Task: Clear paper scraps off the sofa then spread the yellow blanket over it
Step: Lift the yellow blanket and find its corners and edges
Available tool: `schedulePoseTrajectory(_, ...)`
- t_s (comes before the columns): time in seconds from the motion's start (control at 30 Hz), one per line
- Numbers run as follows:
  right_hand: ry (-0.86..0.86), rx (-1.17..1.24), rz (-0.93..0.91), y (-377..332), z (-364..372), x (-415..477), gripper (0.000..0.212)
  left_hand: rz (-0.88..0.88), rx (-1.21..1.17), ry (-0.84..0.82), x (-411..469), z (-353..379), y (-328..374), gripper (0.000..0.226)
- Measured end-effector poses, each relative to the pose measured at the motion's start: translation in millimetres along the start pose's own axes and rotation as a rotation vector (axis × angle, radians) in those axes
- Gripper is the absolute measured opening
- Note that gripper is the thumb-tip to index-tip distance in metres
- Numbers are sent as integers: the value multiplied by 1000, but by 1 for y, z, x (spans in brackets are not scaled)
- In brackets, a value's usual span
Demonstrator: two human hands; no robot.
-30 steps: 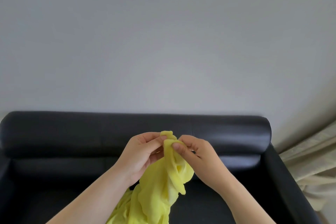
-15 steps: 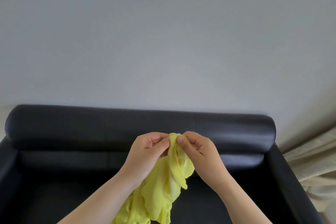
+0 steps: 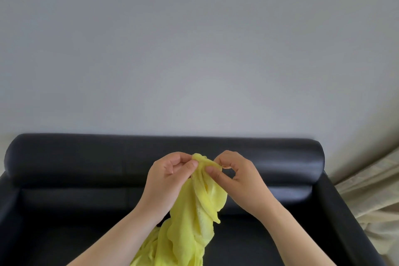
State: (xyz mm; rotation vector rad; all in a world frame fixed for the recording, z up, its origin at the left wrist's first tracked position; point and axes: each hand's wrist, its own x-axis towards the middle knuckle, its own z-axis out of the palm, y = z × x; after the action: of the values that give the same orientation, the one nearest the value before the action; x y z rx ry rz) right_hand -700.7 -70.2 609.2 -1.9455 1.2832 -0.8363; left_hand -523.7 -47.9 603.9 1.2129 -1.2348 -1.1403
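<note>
The yellow blanket (image 3: 190,222) hangs bunched in front of me, over the seat of the black leather sofa (image 3: 86,157). My left hand (image 3: 166,181) pinches its top edge between thumb and fingers. My right hand (image 3: 235,179) pinches the same edge a short way to the right, and a small stretch of cloth is pulled between the two hands. The blanket's lower part runs out of view at the bottom. No paper scraps show on the visible part of the seat.
A plain grey wall (image 3: 194,49) rises behind the sofa's backrest. A cream curtain (image 3: 371,196) hangs at the right, beside the sofa's right arm (image 3: 341,211). The left arm (image 3: 8,211) of the sofa lies at the frame's edge.
My hands have moved slightly apart along the blanket's top edge, stretching a short span of cloth between them. The view has shifted a little.
</note>
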Motion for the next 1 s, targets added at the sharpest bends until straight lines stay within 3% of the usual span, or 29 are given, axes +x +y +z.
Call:
schedulePoseTrajectory(0.1,-56,-5,-49,2,-8,3,15,36,14,-15,1,-5,5,31)
schedulePoseTrajectory(0.27,-207,288,-105,-13,-9,11,16,137,109,-49,7,-11,28,18)
schedulePoseTrajectory(0.4,-204,484,-95,-29,-20,29,18,254,319,-56,26,-21,66,16)
schedulePoseTrajectory(0.63,-159,396,-155,-37,-35,62,47,385,552,60,75,-38,124,14)
schedulePoseTrajectory(0.87,-91,189,-131,-6,-43,73,56,348,662,196,149,-60,138,13)
schedulePoseTrajectory(1.0,-9,-69,-121,5,-52,74,48,321,712,249,171,-60,134,16)
